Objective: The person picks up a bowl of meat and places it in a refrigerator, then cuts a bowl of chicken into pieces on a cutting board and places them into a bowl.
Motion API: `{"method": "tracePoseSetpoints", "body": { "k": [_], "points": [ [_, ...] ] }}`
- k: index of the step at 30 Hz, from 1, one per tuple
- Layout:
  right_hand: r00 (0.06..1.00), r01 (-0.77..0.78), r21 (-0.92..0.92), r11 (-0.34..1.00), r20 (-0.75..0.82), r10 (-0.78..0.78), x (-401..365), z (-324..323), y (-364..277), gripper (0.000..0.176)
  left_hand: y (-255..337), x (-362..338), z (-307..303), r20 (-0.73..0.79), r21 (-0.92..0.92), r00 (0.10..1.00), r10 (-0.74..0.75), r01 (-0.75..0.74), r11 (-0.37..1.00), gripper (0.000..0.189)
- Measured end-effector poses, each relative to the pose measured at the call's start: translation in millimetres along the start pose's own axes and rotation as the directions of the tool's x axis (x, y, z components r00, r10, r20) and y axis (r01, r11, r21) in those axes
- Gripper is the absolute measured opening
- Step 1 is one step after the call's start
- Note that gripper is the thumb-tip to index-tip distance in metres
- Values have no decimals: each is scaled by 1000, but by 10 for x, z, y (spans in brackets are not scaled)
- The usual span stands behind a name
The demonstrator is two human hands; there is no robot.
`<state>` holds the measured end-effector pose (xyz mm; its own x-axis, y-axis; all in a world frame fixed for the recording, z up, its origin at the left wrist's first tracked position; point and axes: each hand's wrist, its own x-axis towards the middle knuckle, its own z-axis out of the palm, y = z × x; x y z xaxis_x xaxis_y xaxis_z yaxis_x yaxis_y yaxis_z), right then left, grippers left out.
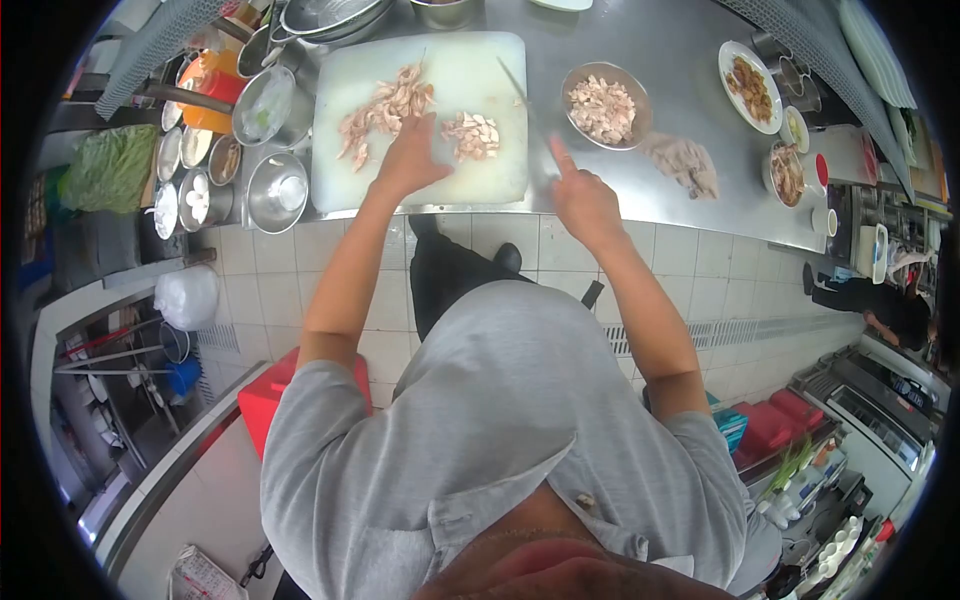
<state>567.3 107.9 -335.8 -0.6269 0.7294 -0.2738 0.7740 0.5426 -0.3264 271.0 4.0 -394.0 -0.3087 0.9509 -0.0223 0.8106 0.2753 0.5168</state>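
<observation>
A white cutting board (335, 130) lies on the steel table, with a loose heap of pale meat strips (385, 108) on its left part and a smaller pile of cut pieces (471, 136) to the right. My left hand (408, 160) rests at the lower edge of the strips, thumb spread away from the fingers. Beyond the board's right edge, my right hand (583, 200) is wrapped round the handle of a knife (522, 92), whose blade points up and left over the board's edge. A steel bowl of chopped meat (602, 107) stands to the right.
A crumpled cloth (682, 164) lies right of the bowl. Farther right are a white oval plate of food (749, 87) and a bowl of meat strips (786, 174). An empty-looking steel bowl (277, 192) and several small containers stand left of the board. Another person (880, 305) is at the far right.
</observation>
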Motion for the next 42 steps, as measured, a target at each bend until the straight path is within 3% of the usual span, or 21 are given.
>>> {"method": "tracePoseSetpoints", "body": {
  "k": [2, 5, 8, 12, 15, 18, 21, 26, 29, 33, 37, 38, 40, 41, 42],
  "points": [
    [1000, -1, -18, 1000, 16, 2, 43, 40, 31, 75, 35, 53, 133, -62, 16, 998, 31, -30, 999, 94],
    [994, 69, -22, 997, 84, -67, 30, 64, -38, 75, 291, 261, 18, 206, -21, 974, -98, 105, 994, 101],
    [981, 87, 88, 992, 168, -100, -88, 8, -190, 76, 355, 304, 61, 274, -99, 960, -55, 85, 991, 107],
    [995, 8, 166, 986, 97, -24, -139, 105, -120, 76, 466, 141, -19, 136, -49, 987, -91, 99, 994, 108],
    [982, -50, 180, 982, 190, 15, -176, 106, -205, 77, 519, 155, 130, 97, -62, 991, -91, 97, 993, 108],
    [977, 34, 284, 958, 191, -91, -148, 202, -304, 77, 520, 220, 266, 79, -153, 987, -137, 148, 977, 101],
    [938, -134, 608, 783, 334, -98, -144, 164, -475, 78, 439, 229, 423, -17, -223, 987, -160, 152, 963, 91],
    [948, -144, 743, 654, 294, -125, -82, 346, -503, 79, 355, 204, 432, -106, -267, 977, -184, 150, 952, 83],
    [957, -162, 744, 648, 279, -81, -117, 161, -460, 79, 456, 373, 400, -123, -226, 986, -114, 84, 971, 82],
    [973, -211, 720, 661, 223, 69, -167, -358, -366, 78, 994, 787, 246, -182, -315, 983, -25, -35, 948, 78],
    [983, -157, 688, 709, 42, 177, -232, -717, -8, 78, 1636, 1199, 332, -169, -361, 982, 85, -142, 922, 77],
    [979, -171, 649, 741, 31, 199, -241, -774, 116, 76, 1762, 1272, 398, -124, -359, 985, 117, -155, 920, 77],
    [974, -151, 284, 947, -120, 192, -189, -601, 541, 74, 1851, 1437, 695, -30, -266, 982, 188, -189, 945, 72],
    [969, -154, 76, 985, -186, 165, -187, -536, 669, 73, 1892, 1442, 733, 17, -257, 973, 229, -217, 942, 70],
    [956, -217, 181, 959, -161, 246, -234, -591, 655, 73, 1925, 1465, 743, 60, -247, 962, 268, -245, 937, 68]
  ]
}}
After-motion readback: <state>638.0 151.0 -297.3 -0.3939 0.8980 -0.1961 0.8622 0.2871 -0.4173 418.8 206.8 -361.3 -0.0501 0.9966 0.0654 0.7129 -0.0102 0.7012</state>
